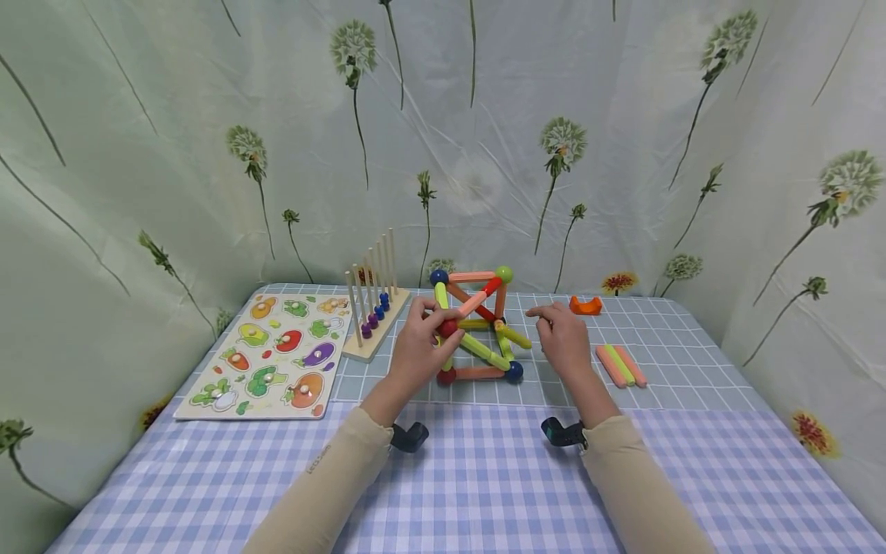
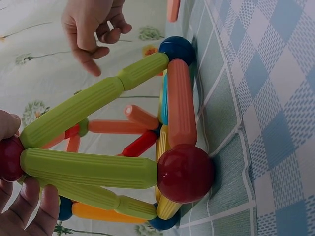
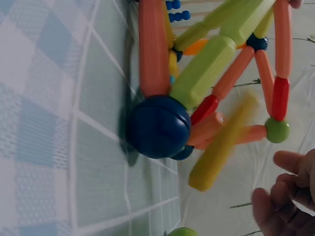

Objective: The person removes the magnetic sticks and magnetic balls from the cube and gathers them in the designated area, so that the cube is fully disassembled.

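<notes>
Overhead, the left hand grips a red ball on the rod frame; only the wrist view shows the right hand loosely curled, empty.

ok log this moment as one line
left hand: holds red ball on rod frame | right hand: free, beside frame, fingers loosely curled | frame: on table | loose rods: right of it

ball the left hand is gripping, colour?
Red ball, clearest in the left wrist view.

I counted 3 loose sticks, 1 orange curved pc, 1 veg puzzle board, 1 bead rack, 1 stick-and-ball frame.
</notes>
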Motion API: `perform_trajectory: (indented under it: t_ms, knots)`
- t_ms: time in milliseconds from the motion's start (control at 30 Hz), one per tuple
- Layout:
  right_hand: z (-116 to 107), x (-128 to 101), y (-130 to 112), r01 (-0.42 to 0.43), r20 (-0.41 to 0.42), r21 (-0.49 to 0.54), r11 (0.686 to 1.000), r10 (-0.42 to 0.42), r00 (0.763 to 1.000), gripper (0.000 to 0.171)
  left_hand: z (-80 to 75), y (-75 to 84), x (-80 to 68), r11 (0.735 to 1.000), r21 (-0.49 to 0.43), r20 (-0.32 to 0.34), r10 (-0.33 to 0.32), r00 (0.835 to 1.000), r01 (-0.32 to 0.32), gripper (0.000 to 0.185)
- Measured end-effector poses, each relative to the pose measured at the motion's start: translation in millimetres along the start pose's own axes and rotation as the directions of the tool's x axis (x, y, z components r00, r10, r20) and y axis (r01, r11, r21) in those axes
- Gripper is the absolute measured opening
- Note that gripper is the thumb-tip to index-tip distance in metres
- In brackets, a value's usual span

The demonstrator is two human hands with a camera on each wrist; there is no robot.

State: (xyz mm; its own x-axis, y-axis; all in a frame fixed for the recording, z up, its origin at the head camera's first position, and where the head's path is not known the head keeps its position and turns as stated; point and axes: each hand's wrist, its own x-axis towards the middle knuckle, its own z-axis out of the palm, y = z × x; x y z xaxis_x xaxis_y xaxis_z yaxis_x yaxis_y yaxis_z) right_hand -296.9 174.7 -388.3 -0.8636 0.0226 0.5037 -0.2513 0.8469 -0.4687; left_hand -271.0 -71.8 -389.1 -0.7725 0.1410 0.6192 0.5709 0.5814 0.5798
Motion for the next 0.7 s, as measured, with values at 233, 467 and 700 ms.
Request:
perform_trajectory:
  t_ms: [233,467,700]
  knots:
    - [-1.7,3.8,7.9,-0.042,0.322,-0.057,0.998,0.058,0.945,0.028,-1.1,-0.1,-0.1,1.0,0.01,0.003,0.003,1.0,-0.003,0.023]
    - [10.3,3.7,12.2,0.055,0.534,0.043,0.998,-0.07,0.843,0.026,-1.4,-0.7,0.0,1.0,0.012,0.007,-0.001,1.0,0.001,0.023]
    - [14.3,-0.7,6.3,0.082,0.507,0.106,0.991,-0.125,0.853,0.021,-0.8,-0.6,0.7,1.0,0.012,0.007,0.0,1.0,0.0,0.023]
